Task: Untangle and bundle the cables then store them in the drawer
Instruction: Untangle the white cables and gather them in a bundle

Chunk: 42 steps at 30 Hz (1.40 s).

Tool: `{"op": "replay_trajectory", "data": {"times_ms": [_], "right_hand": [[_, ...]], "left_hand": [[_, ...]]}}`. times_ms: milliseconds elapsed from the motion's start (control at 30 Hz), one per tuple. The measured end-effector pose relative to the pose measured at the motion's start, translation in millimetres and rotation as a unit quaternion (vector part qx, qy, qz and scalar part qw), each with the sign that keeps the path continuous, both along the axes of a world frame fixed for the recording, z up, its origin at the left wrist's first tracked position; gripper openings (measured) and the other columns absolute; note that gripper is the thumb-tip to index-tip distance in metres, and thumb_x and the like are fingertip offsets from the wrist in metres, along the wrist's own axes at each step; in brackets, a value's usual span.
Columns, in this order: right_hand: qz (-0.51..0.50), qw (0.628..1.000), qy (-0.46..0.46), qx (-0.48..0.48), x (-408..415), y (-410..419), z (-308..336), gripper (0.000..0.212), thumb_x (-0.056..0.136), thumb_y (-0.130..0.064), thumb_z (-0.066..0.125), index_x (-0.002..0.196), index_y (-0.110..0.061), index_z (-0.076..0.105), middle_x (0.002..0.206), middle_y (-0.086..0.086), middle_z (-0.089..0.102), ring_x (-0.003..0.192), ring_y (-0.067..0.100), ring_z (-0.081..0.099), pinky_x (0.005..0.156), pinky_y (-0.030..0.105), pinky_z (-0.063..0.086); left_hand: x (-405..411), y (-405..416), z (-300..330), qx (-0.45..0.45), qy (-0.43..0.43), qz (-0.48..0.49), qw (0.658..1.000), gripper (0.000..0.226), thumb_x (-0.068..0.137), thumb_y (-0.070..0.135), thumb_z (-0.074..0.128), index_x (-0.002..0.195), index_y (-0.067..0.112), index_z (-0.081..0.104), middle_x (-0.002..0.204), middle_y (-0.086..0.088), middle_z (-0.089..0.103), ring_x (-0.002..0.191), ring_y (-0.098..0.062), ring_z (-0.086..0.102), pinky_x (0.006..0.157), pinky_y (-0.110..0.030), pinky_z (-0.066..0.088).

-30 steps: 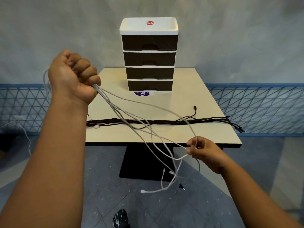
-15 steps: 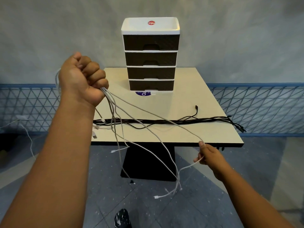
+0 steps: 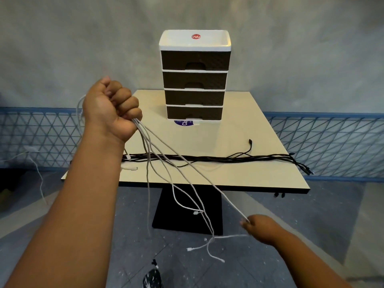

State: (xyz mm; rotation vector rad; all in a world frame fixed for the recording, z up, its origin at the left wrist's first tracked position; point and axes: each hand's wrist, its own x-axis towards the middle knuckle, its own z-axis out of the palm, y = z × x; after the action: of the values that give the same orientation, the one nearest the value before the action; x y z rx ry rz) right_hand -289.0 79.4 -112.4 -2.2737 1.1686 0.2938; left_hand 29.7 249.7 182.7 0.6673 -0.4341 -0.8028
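With the left hand point(image 3: 111, 110) fisted around the white cables point(image 3: 166, 163) mid-frame and the right hand point(image 3: 260, 227) pinching one strand, a hard tug could tighten the snarl.

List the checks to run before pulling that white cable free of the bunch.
1. Left hand fisted on the white cables: ok.
2. Right hand pinching a single white strand: ok.
3. Strand free of the others: not ok, crossings show near the hanging ends.
4. Black cables laid straight across the table: ok.
5. Drawer unit open to receive the cables: not ok, all four drawers shut.
6. Connector ends clear of the floor: cannot tell.
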Motion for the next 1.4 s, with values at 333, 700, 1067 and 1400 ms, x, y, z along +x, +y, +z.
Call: {"op": "replay_trajectory", "data": {"times_ms": [333, 700, 1067, 1400], "right_hand": [[-0.070, 0.996, -0.039, 0.037, 4, 1, -22, 0.031, 0.104, -0.036, 0.039, 0.075, -0.026, 0.045, 0.078, -0.003, 0.052, 0.080, 0.020, 0.056, 0.064, 0.024, 0.042], [-0.340, 0.717, -0.412, 0.448, 24, 10, 19, 0.036, 0.102, -0.027, 0.044, 0.087, 0.004, 0.056, 0.091, 0.031, 0.069, 0.081, 0.035, 0.074, 0.066, 0.036, 0.062], [-0.047, 0.864, -0.396, 0.309, 51, 31, 152, 0.006, 0.097, -0.002, 0.053, 0.096, 0.003, 0.056, 0.101, 0.029, 0.069, 0.094, 0.037, 0.071, 0.079, 0.037, 0.061], [-0.010, 0.701, -0.568, 0.431, 46, 53, 207, 0.026, 0.070, 0.005, 0.070, 0.095, 0.001, 0.063, 0.106, 0.027, 0.069, 0.103, 0.040, 0.068, 0.085, 0.036, 0.058]], "left_hand": [[0, 2, -12, 0.013, 0.015, 0.007, 1.000, 0.059, 0.103, 0.036, 0.026, 0.045, 0.022, 0.031, 0.041, 0.008, 0.020, 0.036, -0.007, 0.013, 0.033, -0.021, 0.013], [5, 1, -21, 0.028, 0.014, 0.027, 0.999, 0.058, 0.103, 0.035, 0.025, 0.046, 0.023, 0.030, 0.042, 0.008, 0.019, 0.036, -0.007, 0.013, 0.035, -0.021, 0.011], [-2, -2, -13, 0.027, -0.004, 0.038, 0.999, 0.057, 0.103, 0.034, 0.027, 0.047, 0.023, 0.032, 0.043, 0.007, 0.021, 0.037, -0.007, 0.014, 0.034, -0.022, 0.014], [-12, -11, -20, 0.044, 0.004, 0.019, 0.999, 0.059, 0.103, 0.034, 0.027, 0.045, 0.023, 0.033, 0.041, 0.008, 0.022, 0.034, -0.007, 0.016, 0.031, -0.019, 0.015]]}}
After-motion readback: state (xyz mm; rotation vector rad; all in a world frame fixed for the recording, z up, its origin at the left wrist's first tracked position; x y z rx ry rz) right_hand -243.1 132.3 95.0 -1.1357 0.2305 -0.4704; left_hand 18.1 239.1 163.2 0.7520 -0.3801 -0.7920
